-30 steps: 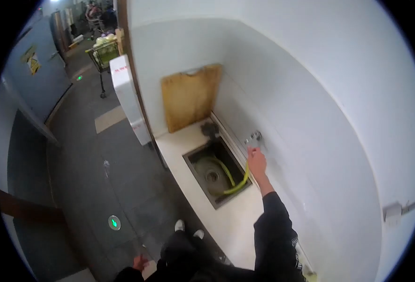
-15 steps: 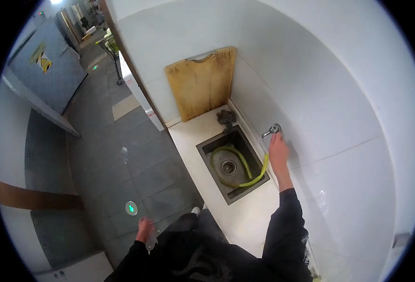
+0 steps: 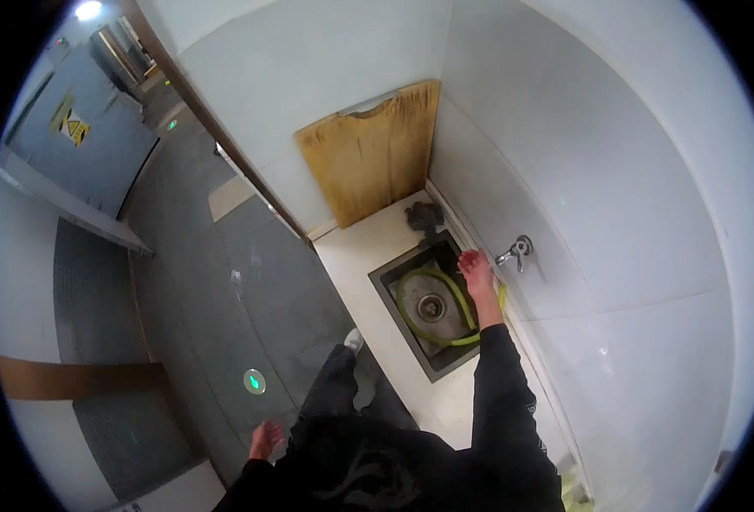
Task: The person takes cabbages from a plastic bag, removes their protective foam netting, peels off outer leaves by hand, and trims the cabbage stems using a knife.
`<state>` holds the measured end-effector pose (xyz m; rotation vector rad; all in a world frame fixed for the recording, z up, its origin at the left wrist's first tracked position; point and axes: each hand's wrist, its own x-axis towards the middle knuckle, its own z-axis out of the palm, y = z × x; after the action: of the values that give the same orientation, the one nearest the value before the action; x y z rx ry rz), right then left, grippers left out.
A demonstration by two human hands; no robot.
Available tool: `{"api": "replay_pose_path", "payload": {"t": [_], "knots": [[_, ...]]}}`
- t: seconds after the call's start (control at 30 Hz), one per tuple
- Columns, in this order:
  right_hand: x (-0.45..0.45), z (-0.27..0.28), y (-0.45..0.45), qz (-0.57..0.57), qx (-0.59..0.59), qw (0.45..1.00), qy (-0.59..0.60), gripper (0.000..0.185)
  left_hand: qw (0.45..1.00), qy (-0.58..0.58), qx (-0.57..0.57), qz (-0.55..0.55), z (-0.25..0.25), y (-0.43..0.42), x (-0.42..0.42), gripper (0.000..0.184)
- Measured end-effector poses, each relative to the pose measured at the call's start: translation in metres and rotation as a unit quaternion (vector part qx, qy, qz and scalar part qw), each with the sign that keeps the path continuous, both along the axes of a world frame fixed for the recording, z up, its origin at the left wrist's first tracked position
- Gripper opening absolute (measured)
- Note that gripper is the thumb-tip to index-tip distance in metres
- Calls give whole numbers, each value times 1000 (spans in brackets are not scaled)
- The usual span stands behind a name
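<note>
My right hand is above the right edge of the sink, just left of the wall tap and apart from it. Its fingers are loosely bent and apart, with nothing visible in them. A yellow-green hose lies coiled in the basin around the drain; my right forearm covers part of it. Low on the left, away from the counter, my left hand hangs over the floor. Its fingers are loosely curled and apart, and I see nothing held.
A stained wooden cutting board leans against the wall behind the sink. A dark grey crumpled clump sits on the white counter by the basin. Along the left runs a grey tiled floor with a green-lit floor marker.
My right hand has let go of the tap and moved left over the sink edge. The tap's handle sits at a different angle. The view has shifted slightly, and my left hand stays low.
</note>
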<state>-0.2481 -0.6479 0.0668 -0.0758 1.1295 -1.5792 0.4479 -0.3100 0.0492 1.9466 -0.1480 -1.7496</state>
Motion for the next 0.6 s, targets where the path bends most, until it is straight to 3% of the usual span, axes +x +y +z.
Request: {"api": "replay_pose_path", "payload": {"t": [0.07,0.17,0.27,0.33,0.37,0.4,0.5,0.6], "knots": [[-4,11,-9,24,-43,999,12,34,1000,9,23,8,-35,-1,29,46],[2,36,-17,27,26,992,117,35,996,13,68,49,-44,-38,43,46],[-19,11,3,74,145,945,285,35,995,52,73,-31,-50,-101,56,47],[-15,18,23,-36,132,951,277,30,999,9,-6,-47,-26,-149,37,45],[-15,26,30,-93,124,949,273,27,998,-3,13,-53,-25,-175,34,46],[0,49,31,-96,81,942,313,23,997,20,-47,-62,-43,-187,42,45],[9,53,13,-94,100,928,347,26,994,-2,-45,-101,-46,-262,34,45],[0,45,1,-117,88,964,222,31,989,15,-98,-108,-18,-308,22,43]]}}
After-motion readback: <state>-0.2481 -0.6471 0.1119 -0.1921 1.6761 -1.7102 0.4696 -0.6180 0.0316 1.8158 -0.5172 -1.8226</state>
